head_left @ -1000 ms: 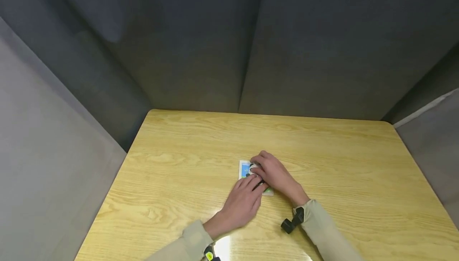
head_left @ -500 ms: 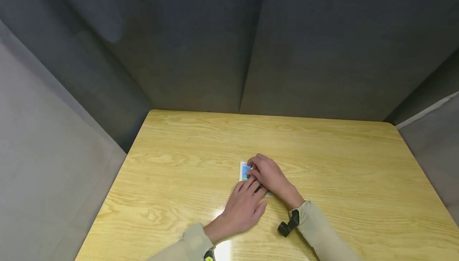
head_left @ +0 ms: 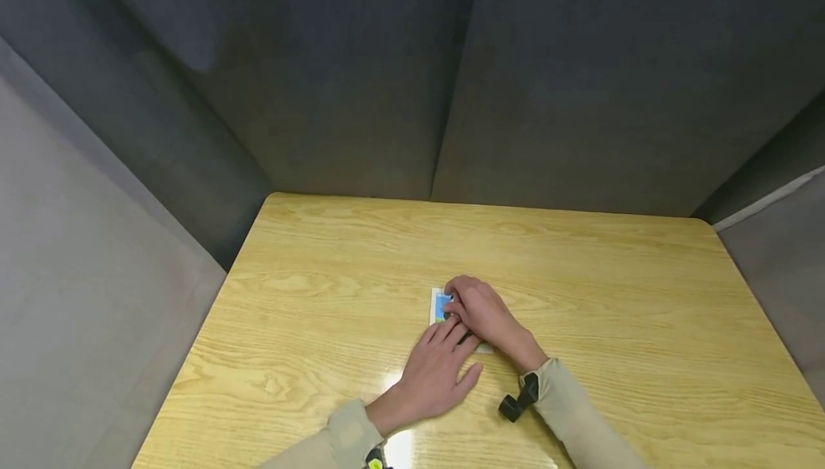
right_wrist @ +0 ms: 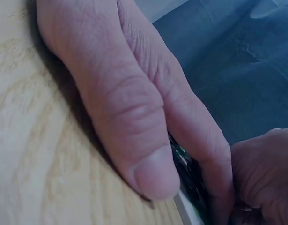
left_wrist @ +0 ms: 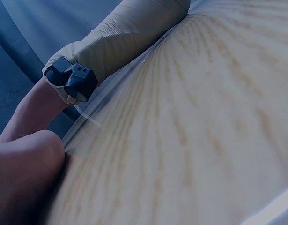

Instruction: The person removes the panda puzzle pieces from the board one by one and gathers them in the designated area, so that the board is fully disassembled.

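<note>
A small white-bordered picture board [head_left: 435, 303] with blue and green printing lies on the table under both hands, its middle and right side mostly covered. My left hand [head_left: 433, 376] rests palm down over its near part, fingers straight and thumb spread out to the side. From the right, my right hand [head_left: 485, 310] arches over the board; its curled index finger and thumb hold a black-and-white piece, of which only dark bits show. In the right wrist view, the left thumb [right_wrist: 134, 126] lies beside the board's white edge [right_wrist: 187, 206], with the right hand [right_wrist: 270, 173] at lower right.
The wood-grain table [head_left: 309, 254] extends around the hands. Dark curtains [head_left: 348, 97] stand behind its far edge, and grey fabric [head_left: 97, 240] hangs along the left side. A black wrist camera [head_left: 512, 408] juts from the right cuff close above the tabletop.
The right hand has shifted slightly left over the board, covering more of it and the black-and-white piece. The left thumb has spread away from its fingers.
</note>
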A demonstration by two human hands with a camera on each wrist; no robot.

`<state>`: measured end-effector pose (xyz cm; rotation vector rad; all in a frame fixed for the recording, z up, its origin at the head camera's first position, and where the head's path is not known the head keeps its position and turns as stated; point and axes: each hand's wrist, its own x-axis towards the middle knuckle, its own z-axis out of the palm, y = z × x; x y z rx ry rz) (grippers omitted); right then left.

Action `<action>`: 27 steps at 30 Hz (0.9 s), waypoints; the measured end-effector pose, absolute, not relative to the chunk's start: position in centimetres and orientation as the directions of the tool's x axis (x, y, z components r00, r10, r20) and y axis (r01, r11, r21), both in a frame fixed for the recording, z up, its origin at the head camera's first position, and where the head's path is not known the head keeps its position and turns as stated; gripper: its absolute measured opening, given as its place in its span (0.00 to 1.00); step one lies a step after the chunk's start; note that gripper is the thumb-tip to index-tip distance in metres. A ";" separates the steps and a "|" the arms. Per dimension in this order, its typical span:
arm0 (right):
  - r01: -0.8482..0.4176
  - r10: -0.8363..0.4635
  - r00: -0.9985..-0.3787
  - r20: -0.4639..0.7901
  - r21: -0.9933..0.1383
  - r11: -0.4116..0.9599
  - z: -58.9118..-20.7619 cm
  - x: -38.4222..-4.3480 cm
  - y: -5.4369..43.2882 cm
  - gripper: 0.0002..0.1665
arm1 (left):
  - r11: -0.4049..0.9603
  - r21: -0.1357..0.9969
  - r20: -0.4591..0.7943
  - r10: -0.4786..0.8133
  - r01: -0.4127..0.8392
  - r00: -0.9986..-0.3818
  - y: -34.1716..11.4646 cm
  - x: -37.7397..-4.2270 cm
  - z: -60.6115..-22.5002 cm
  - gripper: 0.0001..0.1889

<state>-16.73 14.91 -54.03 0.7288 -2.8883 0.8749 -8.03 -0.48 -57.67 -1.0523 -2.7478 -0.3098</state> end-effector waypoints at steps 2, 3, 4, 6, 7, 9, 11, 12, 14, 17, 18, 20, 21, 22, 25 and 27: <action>-0.449 -0.429 -0.888 0.167 -0.521 0.726 -54.0 -16.6 14.9 0.04 | 0.725 0.130 0.252 0.635 0.676 -0.730 -0.4 -8.0 -57.7 0.27; -0.448 -0.428 -0.888 0.167 -0.523 0.725 -53.9 -16.6 14.9 0.04 | 0.725 0.129 0.256 0.634 0.676 -0.729 -0.4 -8.0 -57.7 0.27; -0.447 -0.428 -0.888 0.166 -0.525 0.724 -53.9 -16.5 15.0 0.03 | 0.726 0.130 0.256 0.634 0.676 -0.730 -0.4 -8.0 -57.7 0.27; -0.440 -0.422 -0.892 0.164 -0.531 0.724 -53.9 -16.4 15.0 0.02 | 0.727 0.130 0.254 0.633 0.674 -0.731 -0.4 -8.0 -57.6 0.27; -0.437 -0.417 -0.894 0.164 -0.533 0.725 -53.9 -16.4 14.9 0.04 | 0.728 0.130 0.251 0.632 0.673 -0.733 -0.4 -8.0 -57.6 0.27; -0.435 -0.415 -0.895 0.166 -0.536 0.724 -53.9 -16.3 14.9 0.08 | 0.731 0.129 0.244 0.632 0.670 -0.736 -0.3 -8.0 -57.5 0.27; -0.438 -0.417 -0.893 0.168 -0.533 0.724 -53.9 -16.3 14.9 0.09 | 0.732 0.132 0.237 0.631 0.668 -0.738 -0.3 -8.0 -57.4 0.27; -0.439 -0.418 -0.893 0.168 -0.531 0.725 -53.9 -16.3 14.9 0.09 | 0.733 0.133 0.233 0.631 0.667 -0.740 -0.3 -8.0 -57.4 0.27; -0.441 -0.421 -0.892 0.166 -0.527 0.726 -53.9 -16.4 14.9 0.09 | 0.734 0.134 0.228 0.631 0.665 -0.742 -0.3 -8.0 -57.4 0.28; -0.439 -0.426 -0.892 0.153 -0.521 0.732 -53.9 -16.5 14.8 0.10 | 0.735 0.141 0.222 0.630 0.664 -0.744 -0.4 -8.0 -57.4 0.28; -0.436 -0.426 -0.893 0.146 -0.521 0.734 -53.9 -16.5 14.8 0.10 | 0.734 0.145 0.221 0.629 0.663 -0.745 -0.4 -8.0 -57.4 0.27; -0.430 -0.426 -0.895 0.134 -0.518 0.739 -53.9 -16.6 14.8 0.10 | 0.734 0.147 0.220 0.629 0.663 -0.745 -0.4 -8.0 -57.4 0.27; -0.428 -0.425 -0.895 0.131 -0.517 0.742 -53.8 -16.6 14.8 0.11 | 0.733 0.147 0.222 0.630 0.664 -0.744 -0.4 -8.0 -57.4 0.28; -0.425 -0.424 -0.897 0.126 -0.516 0.744 -53.8 -16.6 14.8 0.10 | 0.732 0.146 0.223 0.631 0.665 -0.743 -0.4 -8.0 -57.4 0.28; -0.421 -0.422 -0.898 0.123 -0.518 0.744 -53.8 -16.6 14.8 0.10 | 0.731 0.141 0.222 0.634 0.668 -0.741 -0.5 -8.0 -57.4 0.28; -0.424 -0.425 -0.897 0.126 -0.522 0.740 -53.9 -16.6 14.8 0.10 | 0.730 0.138 0.221 0.636 0.669 -0.740 -0.5 -8.1 -57.5 0.28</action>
